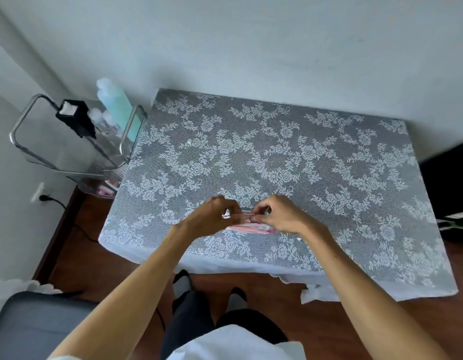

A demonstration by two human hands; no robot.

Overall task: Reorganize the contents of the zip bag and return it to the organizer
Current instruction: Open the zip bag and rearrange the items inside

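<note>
A small clear zip bag (247, 226) with pink and white contents lies on the lace-covered table (277, 157), near its front edge. My left hand (212, 214) pinches the bag's top edge at its left end. My right hand (277, 213) pinches the same edge at its right end. Both hands cover much of the bag, so I cannot tell whether its zip is shut. A clear organizer (100, 187) with pink items sits on a lower shelf of the cart at the left.
A metal-framed cart (69, 141) stands left of the table, carrying a teal bottle (118, 107), a black box (74, 116) and small clear bottles. A wall socket with a plug (42, 194) is below it. A dark seat (30, 326) is at lower left.
</note>
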